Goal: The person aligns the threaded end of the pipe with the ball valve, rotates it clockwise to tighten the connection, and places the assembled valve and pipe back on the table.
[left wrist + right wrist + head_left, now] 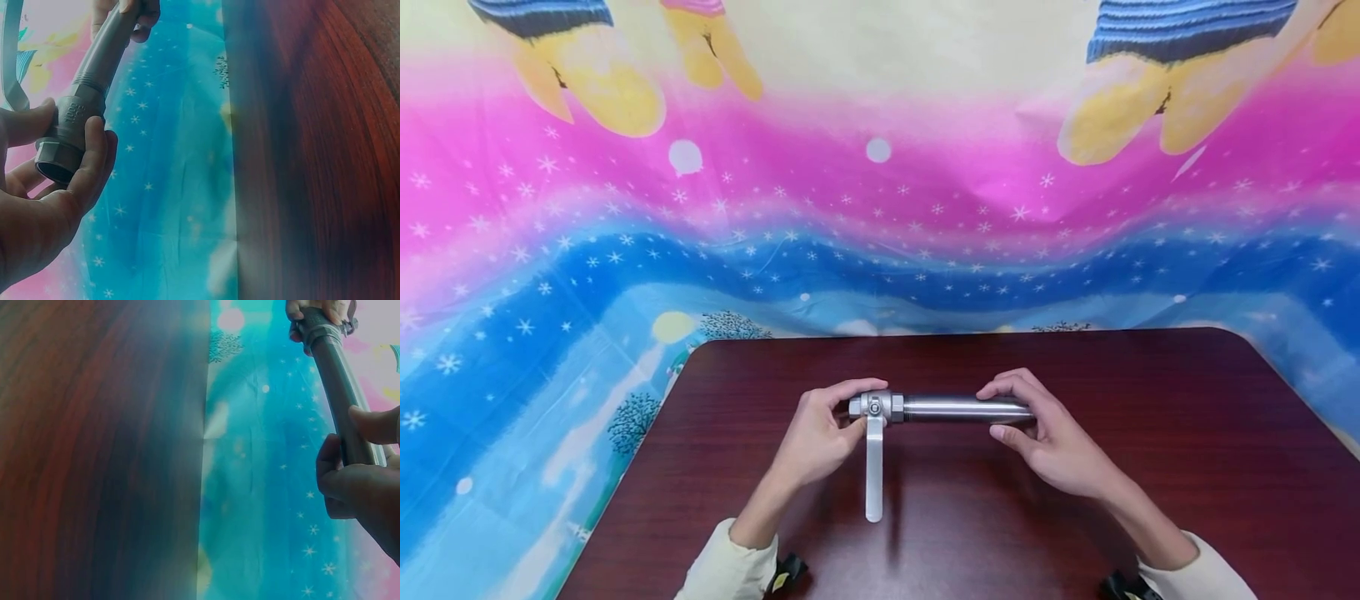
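A metal ball valve [876,405] with a long flat lever handle [874,475] is joined to a shiny steel pipe [955,408]. My left hand [820,433] grips the valve body between thumb and fingers at its open hex end, which shows in the left wrist view. The lever points toward me, square to the pipe. My right hand [1060,442] holds the pipe's far end, thumb on the near side and fingers round the other. Threads show where the pipe meets the valve [69,122]. Both pieces are held level above the table.
Beneath the hands lies a dark red-brown wooden table [737,533] with rounded far corners. A printed cloth [880,208] with snowflakes in pink and blue hangs behind and along the sides. Light sleeves and black wrist straps show at the lower edge.
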`<action>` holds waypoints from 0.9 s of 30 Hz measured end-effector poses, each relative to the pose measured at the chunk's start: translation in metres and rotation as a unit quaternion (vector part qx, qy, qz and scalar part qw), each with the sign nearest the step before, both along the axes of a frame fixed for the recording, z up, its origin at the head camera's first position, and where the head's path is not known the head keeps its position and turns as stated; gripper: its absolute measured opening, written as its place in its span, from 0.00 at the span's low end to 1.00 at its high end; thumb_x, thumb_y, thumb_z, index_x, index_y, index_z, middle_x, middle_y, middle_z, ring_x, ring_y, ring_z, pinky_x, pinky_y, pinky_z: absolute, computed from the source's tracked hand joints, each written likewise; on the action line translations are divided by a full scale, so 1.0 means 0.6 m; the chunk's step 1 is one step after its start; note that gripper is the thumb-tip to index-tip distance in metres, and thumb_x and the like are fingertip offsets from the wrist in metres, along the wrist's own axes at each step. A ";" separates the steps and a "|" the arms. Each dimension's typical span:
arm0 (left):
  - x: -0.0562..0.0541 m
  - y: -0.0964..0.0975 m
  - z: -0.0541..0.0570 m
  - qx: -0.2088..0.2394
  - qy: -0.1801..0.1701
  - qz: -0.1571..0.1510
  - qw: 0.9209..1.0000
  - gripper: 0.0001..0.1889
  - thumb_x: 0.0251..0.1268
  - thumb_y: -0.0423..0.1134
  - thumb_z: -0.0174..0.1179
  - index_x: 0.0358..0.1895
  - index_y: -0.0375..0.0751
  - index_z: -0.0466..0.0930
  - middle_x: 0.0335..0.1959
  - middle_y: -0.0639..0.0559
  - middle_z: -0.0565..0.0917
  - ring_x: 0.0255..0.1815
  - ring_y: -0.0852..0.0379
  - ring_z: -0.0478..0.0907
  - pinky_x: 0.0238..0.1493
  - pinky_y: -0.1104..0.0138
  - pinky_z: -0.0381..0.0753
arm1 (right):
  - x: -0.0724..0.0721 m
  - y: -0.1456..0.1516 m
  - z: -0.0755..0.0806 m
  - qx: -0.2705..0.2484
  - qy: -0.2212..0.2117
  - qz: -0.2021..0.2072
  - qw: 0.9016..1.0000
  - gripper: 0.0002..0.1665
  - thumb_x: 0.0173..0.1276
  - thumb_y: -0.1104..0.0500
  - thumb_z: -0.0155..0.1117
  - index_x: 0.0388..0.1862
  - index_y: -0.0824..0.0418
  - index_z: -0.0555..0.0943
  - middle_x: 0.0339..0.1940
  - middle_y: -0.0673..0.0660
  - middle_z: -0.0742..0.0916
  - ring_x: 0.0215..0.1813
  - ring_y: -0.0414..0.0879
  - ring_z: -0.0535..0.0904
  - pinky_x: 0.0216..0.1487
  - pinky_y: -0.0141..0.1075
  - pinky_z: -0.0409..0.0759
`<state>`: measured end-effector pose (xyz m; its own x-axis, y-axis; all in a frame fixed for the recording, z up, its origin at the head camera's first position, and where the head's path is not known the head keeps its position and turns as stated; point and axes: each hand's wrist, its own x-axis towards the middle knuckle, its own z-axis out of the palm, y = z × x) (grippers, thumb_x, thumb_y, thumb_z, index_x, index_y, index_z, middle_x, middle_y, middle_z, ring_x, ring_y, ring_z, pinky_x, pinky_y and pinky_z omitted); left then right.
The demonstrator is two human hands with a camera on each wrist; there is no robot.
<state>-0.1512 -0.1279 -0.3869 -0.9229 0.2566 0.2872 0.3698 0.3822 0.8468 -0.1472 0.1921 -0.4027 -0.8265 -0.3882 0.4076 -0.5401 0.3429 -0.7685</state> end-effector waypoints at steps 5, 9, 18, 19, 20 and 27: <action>0.003 -0.001 0.000 0.000 -0.004 0.000 1.000 0.27 0.61 0.19 0.63 0.60 0.47 0.89 0.44 0.45 0.91 0.31 0.60 0.78 0.30 0.71 0.75 | 0.002 0.000 -0.002 -0.005 0.021 0.000 1.000 0.28 0.66 0.77 0.70 0.60 0.53 0.83 0.59 0.52 0.81 0.51 0.36 0.80 0.45 0.28 0.79; 0.005 -0.001 0.000 0.004 -0.005 -0.004 1.000 0.27 0.61 0.19 0.62 0.60 0.47 0.89 0.46 0.45 0.92 0.32 0.59 0.79 0.32 0.71 0.77 | 0.004 0.001 -0.002 -0.001 0.030 -0.004 1.000 0.28 0.67 0.76 0.70 0.61 0.52 0.83 0.59 0.52 0.83 0.53 0.34 0.80 0.50 0.25 0.78; 0.007 -0.003 0.001 0.013 0.007 -0.011 1.000 0.28 0.60 0.18 0.62 0.61 0.47 0.89 0.48 0.46 0.91 0.36 0.57 0.80 0.34 0.69 0.79 | 0.006 0.003 -0.001 0.015 0.028 -0.012 0.999 0.26 0.72 0.72 0.68 0.65 0.51 0.83 0.58 0.49 0.87 0.49 0.35 0.80 0.50 0.26 0.77; 0.007 -0.003 0.001 0.014 0.007 -0.010 1.000 0.28 0.60 0.18 0.62 0.61 0.47 0.89 0.48 0.46 0.91 0.37 0.57 0.80 0.34 0.69 0.80 | 0.006 0.004 -0.001 0.018 0.027 -0.013 0.999 0.26 0.73 0.71 0.68 0.65 0.51 0.83 0.58 0.49 0.87 0.49 0.35 0.80 0.49 0.27 0.77; 0.007 -0.003 0.001 0.014 0.007 -0.011 1.000 0.29 0.60 0.18 0.62 0.61 0.47 0.89 0.48 0.46 0.91 0.37 0.57 0.81 0.35 0.69 0.80 | 0.006 0.004 -0.001 0.020 0.026 -0.013 0.999 0.27 0.73 0.71 0.68 0.65 0.50 0.83 0.58 0.48 0.87 0.48 0.36 0.80 0.49 0.27 0.76; 0.007 -0.002 -0.002 0.022 0.008 -0.011 1.000 0.29 0.60 0.16 0.61 0.61 0.47 0.88 0.50 0.46 0.90 0.39 0.58 0.81 0.37 0.70 0.81 | 0.002 0.006 0.002 0.021 0.002 0.002 1.000 0.24 0.77 0.69 0.64 0.67 0.50 0.82 0.59 0.51 0.87 0.45 0.37 0.82 0.46 0.30 0.81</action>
